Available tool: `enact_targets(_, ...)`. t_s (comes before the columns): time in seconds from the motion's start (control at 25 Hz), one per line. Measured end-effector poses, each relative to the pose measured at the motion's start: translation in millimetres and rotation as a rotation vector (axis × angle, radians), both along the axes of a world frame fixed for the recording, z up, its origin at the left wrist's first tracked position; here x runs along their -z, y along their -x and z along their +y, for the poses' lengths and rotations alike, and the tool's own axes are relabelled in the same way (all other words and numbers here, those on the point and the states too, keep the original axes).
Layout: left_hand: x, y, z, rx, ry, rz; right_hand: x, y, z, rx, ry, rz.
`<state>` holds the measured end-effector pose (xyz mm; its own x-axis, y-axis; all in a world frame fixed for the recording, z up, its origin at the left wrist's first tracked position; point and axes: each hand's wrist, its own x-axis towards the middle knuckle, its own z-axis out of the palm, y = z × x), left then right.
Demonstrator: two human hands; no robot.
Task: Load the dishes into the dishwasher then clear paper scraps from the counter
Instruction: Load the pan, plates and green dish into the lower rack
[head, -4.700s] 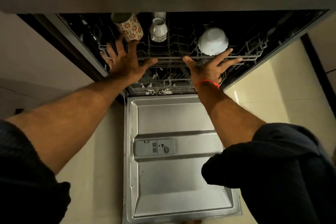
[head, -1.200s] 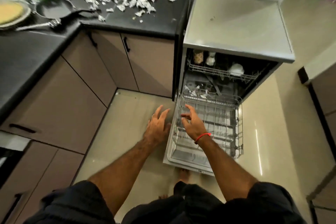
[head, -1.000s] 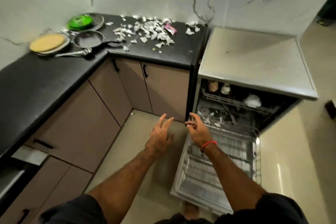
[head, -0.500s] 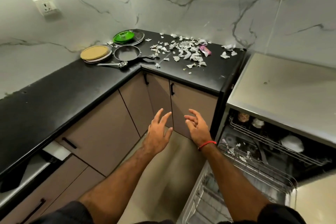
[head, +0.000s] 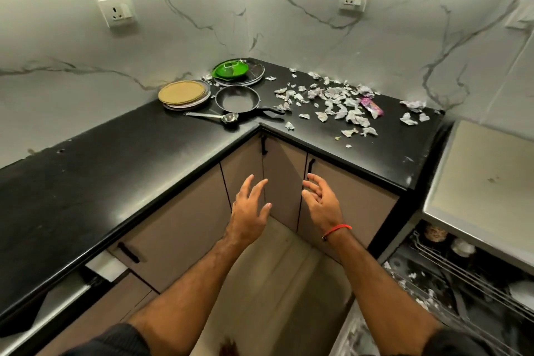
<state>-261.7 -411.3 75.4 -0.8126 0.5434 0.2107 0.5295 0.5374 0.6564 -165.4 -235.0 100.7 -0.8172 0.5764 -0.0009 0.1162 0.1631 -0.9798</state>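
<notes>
On the black L-shaped counter, dishes sit in the far corner: a stack of tan plates, a green bowl on a plate, a black frying pan and a steel ladle. Torn paper scraps with a pink wrapper lie scattered to their right. The open dishwasher is at the lower right, its upper rack holding a cup and a bowl. My left hand and my right hand hover empty, fingers spread, in front of the corner cabinets, below the counter edge.
Beige cabinet doors with black handles run under the counter. Two wall sockets sit on the marble backsplash. The dishwasher's grey top adjoins the counter's right end. Beige floor lies between the cabinets and me.
The view has swung up and left from the dishwasher racks to the counter corner. Both hands have left the rack and risen, empty, toward the counter.
</notes>
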Motion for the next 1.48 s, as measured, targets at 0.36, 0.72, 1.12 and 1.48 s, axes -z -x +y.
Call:
enact_targets(0.36,-7.7,156.2,-64.6,-0.025,-0.033,0.042,-14.1,148.0,-61.9,0.027,0.025,0.021)
enact_targets(0.72,1.3,224.6,-105.6,-0.115,-0.102,-0.031,-12.2,243.7,-92.7,-0.02,-0.003,0.024)
enact_targets(1.12,5.6,316.1,-52.3,-0.105,0.01,-0.015,18.9,349.4,-38.0,-0.028,0.091,0.047)
enact_targets(1.48,14.2,416.0,47.7,-0.133,0.264,-0.066,25.5,434.2,71.5,-0.264,0.07,-0.125)
